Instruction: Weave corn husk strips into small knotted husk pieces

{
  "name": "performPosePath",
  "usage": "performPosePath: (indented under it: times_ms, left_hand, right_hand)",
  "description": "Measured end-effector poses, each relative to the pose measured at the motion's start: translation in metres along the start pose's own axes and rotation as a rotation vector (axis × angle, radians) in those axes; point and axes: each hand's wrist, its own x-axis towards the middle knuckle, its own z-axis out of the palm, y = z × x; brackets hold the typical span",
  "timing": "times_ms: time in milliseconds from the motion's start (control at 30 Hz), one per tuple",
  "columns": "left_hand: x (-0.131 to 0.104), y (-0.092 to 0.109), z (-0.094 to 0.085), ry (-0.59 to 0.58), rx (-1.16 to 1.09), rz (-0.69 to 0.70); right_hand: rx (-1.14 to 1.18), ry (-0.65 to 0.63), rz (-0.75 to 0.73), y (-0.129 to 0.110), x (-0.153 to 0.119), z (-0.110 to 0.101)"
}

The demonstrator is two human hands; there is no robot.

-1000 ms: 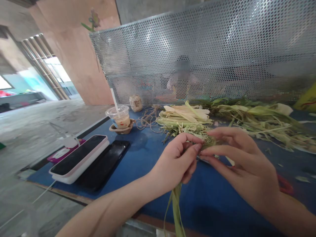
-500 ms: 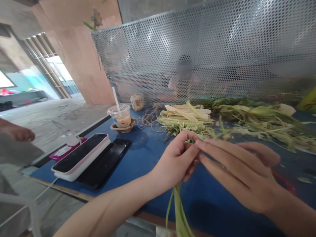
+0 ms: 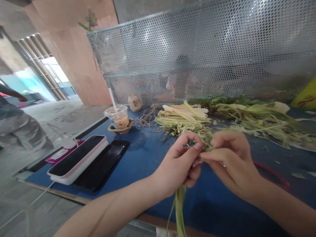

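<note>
- A person's left hand (image 3: 181, 164) grips a green corn husk strip (image 3: 179, 214) above a blue table (image 3: 143, 154), fingers curled and thumb pressed down; the strip's tail hangs below the fist, over the near edge.
- The right hand (image 3: 235, 163), fingers bent, meets the left at the fingertips, close to thin green strands; whether it pinches them cannot be told.
- Just beyond the hands lies a stack of pale husks (image 3: 184, 113), with tangled brown twine (image 3: 146, 118) to its left and loose green husks (image 3: 249, 112) to its right.
- At left, a lidded drink cup (image 3: 118, 115) with a straw sits in a cardboard holder (image 3: 120, 130), beyond a black phone (image 3: 103, 164).
- A red loop (image 3: 271, 172) rests by the right wrist.
- A seated person (image 3: 181, 84) shows through the perforated metal screen (image 3: 197, 39) on the far side.
</note>
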Motion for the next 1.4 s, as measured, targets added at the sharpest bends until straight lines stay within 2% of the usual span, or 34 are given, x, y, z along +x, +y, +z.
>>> performPosePath:
  times_ms: [100,233,400,500,667,867,1033,1167,1233,1400]
  left_hand:
    - [-0.001,0.001,0.000,-0.025,-0.066,-0.004]
    - [0.000,0.002,-0.004,-0.040,-0.041,0.019]
    - [0.001,0.001,-0.006,0.054,0.145,0.178]
    - [0.001,0.000,-0.004,0.083,0.177,0.217]
    - [0.004,-0.003,-0.002,0.050,0.159,0.239]
    - [0.004,-0.007,-0.003,0.076,0.265,0.306]
    - [0.000,-0.010,-0.008,0.167,0.684,0.571]
    - [-0.001,-0.012,-0.012,0.169,0.994,0.816]
    - [-0.001,-0.011,-0.013,0.160,1.051,0.876]
    - [-0.002,-0.008,-0.014,0.117,1.035,0.921]
  right_hand:
    - [0.173,-0.007,0.007,-0.002,0.005,-0.004]
    - [0.320,-0.049,0.153,-0.003,0.012,-0.006]
    - [0.427,-0.079,0.295,-0.005,0.015,-0.011]
    - [0.460,-0.039,0.373,-0.004,0.015,-0.013]
    - [0.576,0.101,0.386,-0.003,0.014,-0.009]
    - [0.637,0.121,0.483,-0.002,0.013,-0.005]
    - [0.579,0.058,0.471,-0.001,0.015,-0.010]
    - [0.453,0.043,0.380,-0.002,0.016,-0.014]
    - [0.419,0.046,0.335,-0.002,0.016,-0.016]
    - [0.427,-0.026,0.283,0.000,0.019,-0.020]
